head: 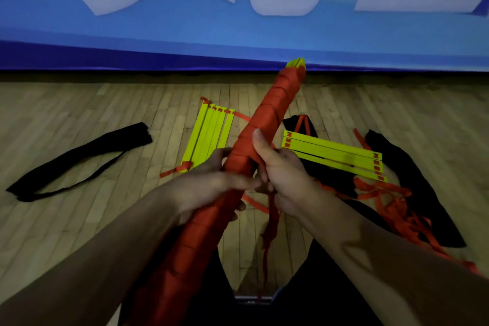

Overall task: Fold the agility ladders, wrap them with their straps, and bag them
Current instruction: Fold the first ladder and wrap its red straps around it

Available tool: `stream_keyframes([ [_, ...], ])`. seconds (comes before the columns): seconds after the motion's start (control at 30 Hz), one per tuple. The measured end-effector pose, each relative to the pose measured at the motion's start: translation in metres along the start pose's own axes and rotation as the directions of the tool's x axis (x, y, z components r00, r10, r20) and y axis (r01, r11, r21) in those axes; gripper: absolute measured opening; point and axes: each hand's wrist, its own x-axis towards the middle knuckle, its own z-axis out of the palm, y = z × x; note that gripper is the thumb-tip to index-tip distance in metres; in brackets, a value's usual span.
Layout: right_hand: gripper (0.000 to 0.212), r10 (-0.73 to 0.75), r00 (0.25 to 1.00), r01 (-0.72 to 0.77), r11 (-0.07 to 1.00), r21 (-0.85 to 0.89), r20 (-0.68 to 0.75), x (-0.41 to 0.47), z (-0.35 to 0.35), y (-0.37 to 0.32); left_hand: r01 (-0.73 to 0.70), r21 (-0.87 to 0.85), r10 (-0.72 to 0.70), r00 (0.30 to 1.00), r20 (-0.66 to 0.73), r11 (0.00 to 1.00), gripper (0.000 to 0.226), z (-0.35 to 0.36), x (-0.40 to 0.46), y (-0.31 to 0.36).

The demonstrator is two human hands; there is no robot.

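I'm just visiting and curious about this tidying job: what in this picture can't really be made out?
All in the head view:
- Wrapped ladder bundle: its near end is cut off by the bottom edge; red strap hides the rungs.
- Left hand and right hand: the fingertips behind the bundle are hidden, so the strap's tie-off is unclear.
- Blue banner: the white lettering is blurred and cut off by the top edge.
- Right black bag: partly covered by loose red straps.

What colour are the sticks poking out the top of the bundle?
Yellow rungs, seen in the head view.

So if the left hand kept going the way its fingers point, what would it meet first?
The left hand points rightward across the wrapped ladder bundle; its fingers would probably meet the right hand first, already nearly touching.
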Motion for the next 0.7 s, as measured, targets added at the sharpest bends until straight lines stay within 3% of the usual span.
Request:
stream_keyframes([
  [0.1, 0.049, -0.056, 0.998, 0.052, 0.994, -0.095, -0.037, 0.004, 0.003, 0.000, -0.032, 0.472, 0.126, 0.978, -0.168, 0.881, 0.083, 0.005, 0.005, -0.011],
  [0.2, 0.037, -0.106, 0.992, 0.115, 0.982, -0.150, 0.070, 0.006, -0.002, -0.003, -0.073, 0.317, 0.175, 0.936, -0.305, 0.945, 0.070, 0.007, 0.010, -0.015],
  [0.27, 0.026, -0.093, 0.982, 0.127, 0.971, -0.204, 0.165, 0.008, -0.011, -0.005, -0.110, 0.203, 0.172, 0.933, -0.316, 0.973, 0.076, 0.003, 0.010, -0.011],
  [0.37, 0.027, -0.039, 0.977, 0.073, 0.985, -0.159, 0.210, 0.011, -0.018, -0.007, -0.156, 0.189, 0.207, 0.933, -0.294, 0.970, 0.087, 0.002, 0.011, -0.006],
  [0.47, 0.044, 0.026, 0.969, -0.017, 0.999, -0.039, 0.247, 0.009, -0.020, -0.009, -0.200, 0.060, 0.208, 0.954, -0.214, 0.978, 0.077, 0.007, 0.009, -0.005],
  [0.6, 0.051, 0.097, 0.968, -0.089, 0.995, -0.045, 0.231, 0.004, -0.020, -0.007, -0.138, -0.063, 0.132, 0.988, -0.080, 0.989, 0.077, 0.002, 0.004, 0.000],
  [0.63, 0.053, 0.089, 0.982, -0.078, 0.995, -0.066, 0.170, 0.005, -0.018, -0.005, -0.115, -0.004, 0.115, 0.991, -0.073, 0.993, 0.085, 0.002, 0.003, 0.000],
  [0.67, 0.055, 0.075, 0.992, -0.066, 0.994, -0.085, 0.100, 0.005, -0.015, -0.002, -0.110, 0.165, 0.124, 0.989, -0.078, 0.980, 0.098, 0.004, 0.005, 0.000],
  [0.7, 0.056, 0.060, 0.998, -0.056, 0.993, -0.103, 0.036, 0.007, -0.013, 0.000, -0.101, 0.413, 0.146, 0.986, -0.079, 0.905, 0.115, 0.006, 0.008, -0.001],
])
